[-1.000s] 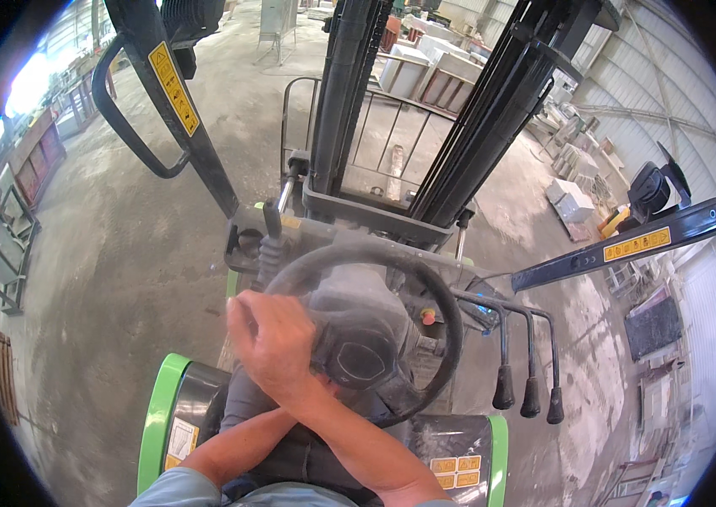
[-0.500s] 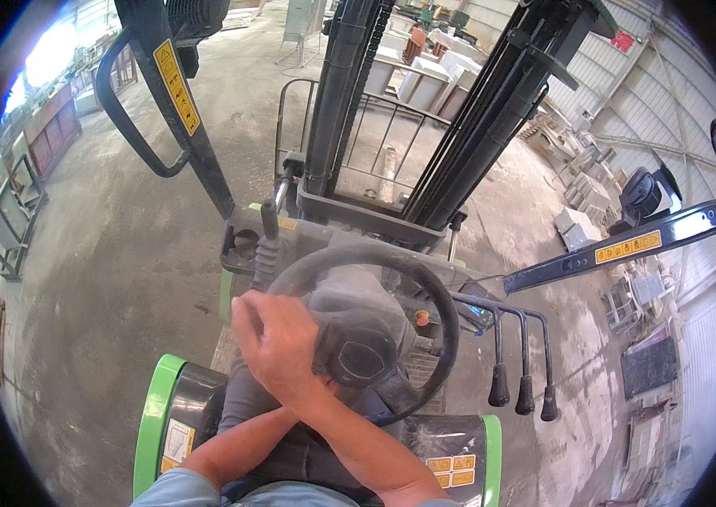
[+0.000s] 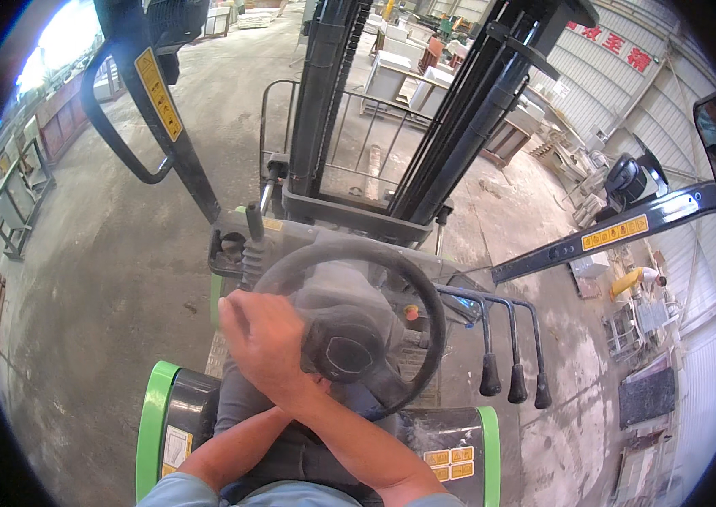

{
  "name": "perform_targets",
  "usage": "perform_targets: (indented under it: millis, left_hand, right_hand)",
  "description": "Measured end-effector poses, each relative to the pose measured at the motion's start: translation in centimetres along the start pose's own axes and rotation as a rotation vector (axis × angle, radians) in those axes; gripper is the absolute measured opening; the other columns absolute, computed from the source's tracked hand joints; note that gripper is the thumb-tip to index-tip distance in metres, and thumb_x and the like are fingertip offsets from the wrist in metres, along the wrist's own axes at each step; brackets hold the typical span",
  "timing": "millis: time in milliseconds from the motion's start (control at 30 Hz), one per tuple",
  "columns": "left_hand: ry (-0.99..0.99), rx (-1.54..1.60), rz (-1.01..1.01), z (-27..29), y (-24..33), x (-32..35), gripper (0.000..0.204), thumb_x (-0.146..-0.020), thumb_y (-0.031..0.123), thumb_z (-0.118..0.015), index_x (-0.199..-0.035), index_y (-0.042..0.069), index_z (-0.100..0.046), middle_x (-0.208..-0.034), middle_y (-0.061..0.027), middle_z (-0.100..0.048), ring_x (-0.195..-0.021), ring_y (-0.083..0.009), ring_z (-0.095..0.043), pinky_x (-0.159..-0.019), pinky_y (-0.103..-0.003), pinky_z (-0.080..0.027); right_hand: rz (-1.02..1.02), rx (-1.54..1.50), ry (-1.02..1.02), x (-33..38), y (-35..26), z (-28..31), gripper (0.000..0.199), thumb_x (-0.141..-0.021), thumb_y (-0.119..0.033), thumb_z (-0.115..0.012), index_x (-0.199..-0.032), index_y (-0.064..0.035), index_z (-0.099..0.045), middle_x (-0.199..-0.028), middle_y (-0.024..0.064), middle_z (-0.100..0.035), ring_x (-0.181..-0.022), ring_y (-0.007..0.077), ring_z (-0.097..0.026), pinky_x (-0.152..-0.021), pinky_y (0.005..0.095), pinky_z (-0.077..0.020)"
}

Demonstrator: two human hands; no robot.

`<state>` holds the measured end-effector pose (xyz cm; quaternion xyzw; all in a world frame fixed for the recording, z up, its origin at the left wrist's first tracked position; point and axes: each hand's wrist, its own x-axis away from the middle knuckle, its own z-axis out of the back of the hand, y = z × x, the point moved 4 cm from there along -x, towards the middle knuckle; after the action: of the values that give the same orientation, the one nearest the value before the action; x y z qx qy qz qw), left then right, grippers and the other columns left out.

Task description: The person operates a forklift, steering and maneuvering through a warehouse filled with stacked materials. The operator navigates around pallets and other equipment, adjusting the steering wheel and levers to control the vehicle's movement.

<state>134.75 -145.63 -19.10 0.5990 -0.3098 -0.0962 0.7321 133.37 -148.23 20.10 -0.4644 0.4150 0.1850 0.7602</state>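
Rising at twelve o'clock, a black forklift mast stands beyond the steering wheel, whose rim is a tilted ring with no long axis; reading the clock from its hub, the right hand sits at nine, over the rim, its forearm crossing above the left one; the left hand shows as a mere sliver past seven, tucked under the right wrist; so the hub lies at three o'clock from the right hand and between one and two from the left, the right being nearer the rim; the right is narrow, curled like a fist, though I cannot tell whether it grips; how the left stands I cannot tell either; three black-knobbed levers hang past three o'clock, well apart from both hands; a bellows-booted lever stands between ten and eleven; just beside it, a dash pocket has contents too dim to name; smallest, a red button shows at two.
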Motion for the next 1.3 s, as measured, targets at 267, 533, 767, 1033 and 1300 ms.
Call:
perform_targets:
  millis: [267,533,767,1033,1300]
  left_hand:
    - [0.023,-0.018,-0.079,-5.3,-0.6,-0.5,0.032,-0.099,0.028,-0.057,-0.079,0.004,-0.065,-0.068,-0.0040,-0.061,-0.064,-0.0139,-0.058,-0.060,-0.034,-0.045]
    - [0.210,0.087,0.072,-11.6,-0.3,-2.2,0.031,-0.099,0.027,-0.057,-0.079,0.004,-0.065,-0.068,-0.0037,-0.061,-0.064,-0.0137,-0.057,-0.060,-0.034,-0.045]
    - [0.339,0.134,0.071,-18.0,1.8,-7.7,0.031,-0.098,0.026,-0.057,-0.078,0.004,-0.065,-0.067,-0.0034,-0.060,-0.063,-0.0136,-0.057,-0.060,-0.034,-0.045]
    - [0.394,0.185,0.057,-26.6,4.4,-15.6,0.031,-0.098,0.026,-0.057,-0.078,0.004,-0.065,-0.067,-0.0031,-0.060,-0.063,-0.0134,-0.056,-0.059,-0.033,-0.045]
    - [0.407,0.137,-0.002,-34.9,6.3,-22.9,0.030,-0.098,0.025,-0.057,-0.078,0.004,-0.065,-0.067,-0.0028,-0.060,-0.062,-0.0132,-0.055,-0.059,-0.033,-0.044]
  right_hand:
    - [0.204,-0.026,-0.053,3.4,1.0,5.8,0.022,-0.075,-0.004,-0.075,-0.091,-0.0034,-0.060,-0.081,0.0120,-0.058,-0.078,0.0317,-0.059,-0.072,0.0432,-0.0465]
    - [0.299,-0.109,-0.048,3.7,5.1,13.3,0.021,-0.071,-0.003,-0.074,-0.083,-0.0032,-0.057,-0.078,0.0116,-0.054,-0.075,0.0315,-0.056,-0.074,0.0438,-0.0438]
    - [0.367,-0.100,-0.109,3.0,11.2,18.8,0.018,-0.072,-0.006,-0.072,-0.078,-0.0039,-0.055,-0.076,0.0132,-0.054,-0.074,0.0320,-0.056,-0.075,0.0444,-0.0428]
    - [0.388,-0.149,-0.096,-0.4,19.4,26.5,0.013,-0.076,-0.007,-0.069,-0.081,-0.0035,-0.058,-0.078,0.0143,-0.056,-0.075,0.0334,-0.057,-0.075,0.0452,-0.0426]
    - [0.317,-0.196,-0.002,-5.4,29.3,37.6,0.011,-0.081,-0.006,-0.069,-0.087,-0.0032,-0.060,-0.079,0.0132,-0.060,-0.077,0.0339,-0.059,-0.075,0.0449,-0.0429]
